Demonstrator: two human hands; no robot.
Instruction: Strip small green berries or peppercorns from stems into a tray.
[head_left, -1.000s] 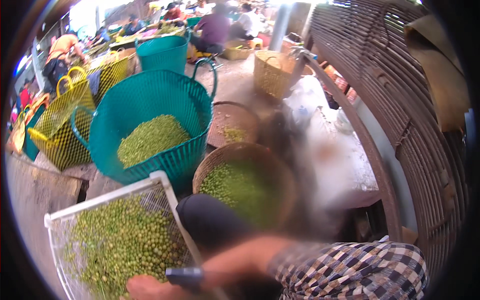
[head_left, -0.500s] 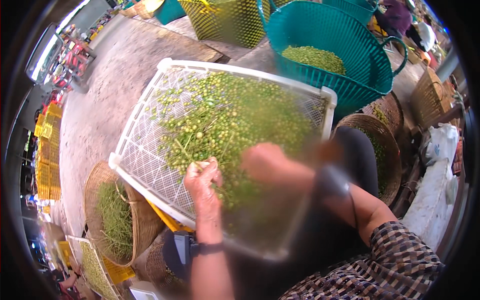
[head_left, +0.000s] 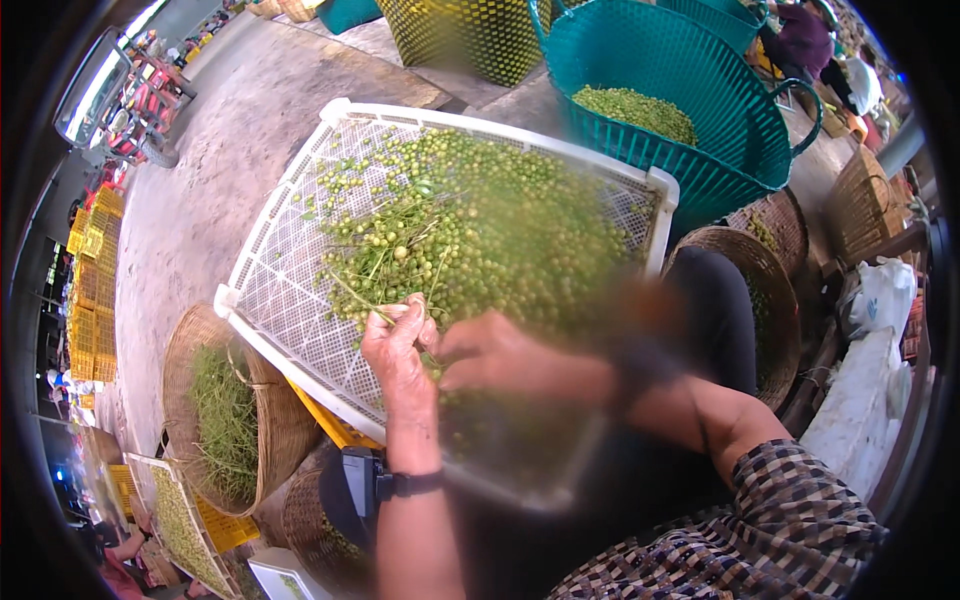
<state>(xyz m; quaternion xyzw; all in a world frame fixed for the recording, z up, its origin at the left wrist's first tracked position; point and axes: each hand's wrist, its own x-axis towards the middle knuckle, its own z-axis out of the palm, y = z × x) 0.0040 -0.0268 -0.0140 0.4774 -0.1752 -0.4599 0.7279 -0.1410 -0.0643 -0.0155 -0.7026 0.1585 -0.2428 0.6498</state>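
Note:
A white mesh tray [head_left: 262, 290] lies tilted in front of me, heaped with small round green berries [head_left: 420, 235], many still on thin stalks. My left hand [head_left: 400, 345] is closed in a pinch around a thin green stalk [head_left: 350, 288] at the tray's near side. Right beside it, my right hand [head_left: 500, 355] has its fingers bent toward the left fingertips. Blur hides what, if anything, the right fingers hold. A smeared patch also veils the berries and tray on the right.
Beyond the tray stands a teal woven basket [head_left: 740, 120] with green berries inside, beside a yellow-and-black basket [head_left: 460, 35]. A wicker basket of bare stalks [head_left: 180, 400] sits at left. More wicker baskets [head_left: 770, 285] flank my right knee. Yellow crates [head_left: 93, 310] are stacked far left.
My right hand has moved left and down, from over the berries to beside my left hand. The left hand keeps its pinch on the stalk.

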